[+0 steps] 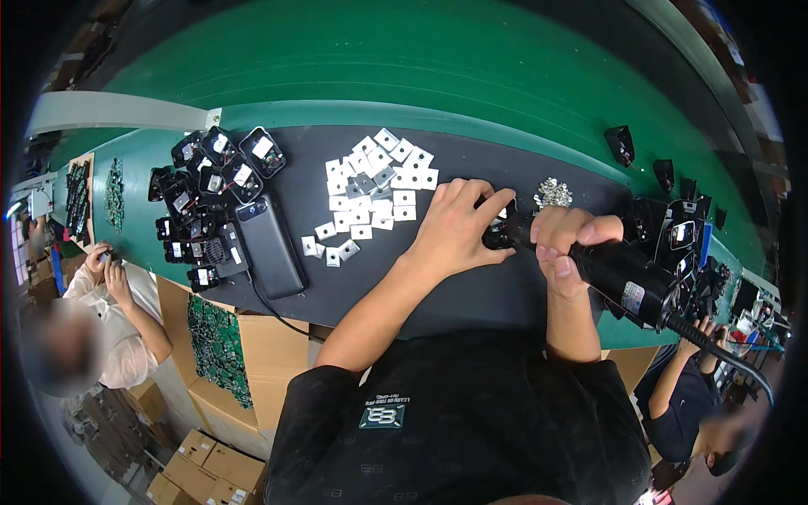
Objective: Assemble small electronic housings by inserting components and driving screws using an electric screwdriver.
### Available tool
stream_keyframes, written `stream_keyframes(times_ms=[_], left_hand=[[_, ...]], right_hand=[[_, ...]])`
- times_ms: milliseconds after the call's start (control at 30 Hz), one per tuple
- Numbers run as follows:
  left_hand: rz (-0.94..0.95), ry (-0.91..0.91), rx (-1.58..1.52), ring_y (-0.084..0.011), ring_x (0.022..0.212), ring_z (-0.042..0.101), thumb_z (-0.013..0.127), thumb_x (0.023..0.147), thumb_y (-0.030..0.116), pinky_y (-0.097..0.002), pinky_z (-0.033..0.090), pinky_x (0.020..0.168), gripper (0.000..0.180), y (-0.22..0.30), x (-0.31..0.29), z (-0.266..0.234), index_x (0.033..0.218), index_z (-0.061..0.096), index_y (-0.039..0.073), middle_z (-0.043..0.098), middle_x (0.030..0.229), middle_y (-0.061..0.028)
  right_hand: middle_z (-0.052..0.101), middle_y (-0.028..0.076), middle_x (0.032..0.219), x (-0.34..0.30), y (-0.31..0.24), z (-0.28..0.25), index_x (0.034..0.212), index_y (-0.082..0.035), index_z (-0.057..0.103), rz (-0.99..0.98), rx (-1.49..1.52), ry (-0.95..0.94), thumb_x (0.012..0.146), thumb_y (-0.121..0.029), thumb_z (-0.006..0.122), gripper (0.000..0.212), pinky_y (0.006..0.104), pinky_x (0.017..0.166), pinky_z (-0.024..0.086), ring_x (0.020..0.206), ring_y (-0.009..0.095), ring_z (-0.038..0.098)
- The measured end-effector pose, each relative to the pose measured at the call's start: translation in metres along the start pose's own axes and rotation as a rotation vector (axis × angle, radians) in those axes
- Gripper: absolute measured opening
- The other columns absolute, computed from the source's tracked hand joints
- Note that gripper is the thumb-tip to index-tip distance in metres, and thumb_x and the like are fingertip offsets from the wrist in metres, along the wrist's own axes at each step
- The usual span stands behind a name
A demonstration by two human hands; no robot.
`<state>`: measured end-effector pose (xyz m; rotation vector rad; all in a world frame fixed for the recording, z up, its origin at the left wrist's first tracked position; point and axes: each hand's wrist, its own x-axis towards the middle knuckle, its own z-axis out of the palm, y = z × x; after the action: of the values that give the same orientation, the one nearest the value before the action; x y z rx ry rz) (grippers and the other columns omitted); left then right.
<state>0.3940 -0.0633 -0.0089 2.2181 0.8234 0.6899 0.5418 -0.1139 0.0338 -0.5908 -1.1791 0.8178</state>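
Note:
My right hand is wrapped around a thick black electric screwdriver, whose cable runs off to the lower right. The tool's front end points left, toward my left hand. With thumb and fingers curled, that hand grips a small black plastic housing against the dark mat; most of the housing is hidden by the fingers. Just beyond the screwdriver's front lies a little heap of silvery screws. Left of my left hand, many pale square plates with dark centre holes are spread out.
Black housings with wires cluster at the left, beside a black power bank with a cable. More black housings are piled at the right. A green belt runs along the far side. Co-workers sit left and right.

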Motion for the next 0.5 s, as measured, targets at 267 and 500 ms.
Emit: stream_keyframes(times_ms=[267, 500], left_hand=[[0.061, 0.016, -0.049, -0.0297, 0.091, 0.049, 0.078, 0.055, 0.035, -0.0402, 0.039, 0.080, 0.066, -0.001, -0.008, -0.003, 0.111, 0.056, 0.009, 0.052, 0.100, -0.0112], [-0.145, 0.072, 0.084, -0.0343, 0.102, 0.049, 0.074, 0.065, 0.039, -0.0433, 0.040, 0.091, 0.073, 0.014, -0.046, -0.072, 0.122, 0.046, 0.002, 0.052, 0.109, -0.0170]], right_hand=[[0.047, 0.003, 0.063, -0.001, -0.007, 0.005, 0.119, -0.008, 0.040, 0.017, 0.015, 0.089, 0.073, -0.008, 0.069, 0.054, 0.0332, 0.054, 0.040, 0.054, 0.017, 0.047], [0.043, -0.003, 0.064, 0.029, -0.054, -0.012, 0.123, -0.007, 0.040, -0.079, 0.113, 0.030, 0.078, -0.020, 0.065, 0.053, 0.0248, 0.058, 0.032, 0.055, 0.008, 0.042]])
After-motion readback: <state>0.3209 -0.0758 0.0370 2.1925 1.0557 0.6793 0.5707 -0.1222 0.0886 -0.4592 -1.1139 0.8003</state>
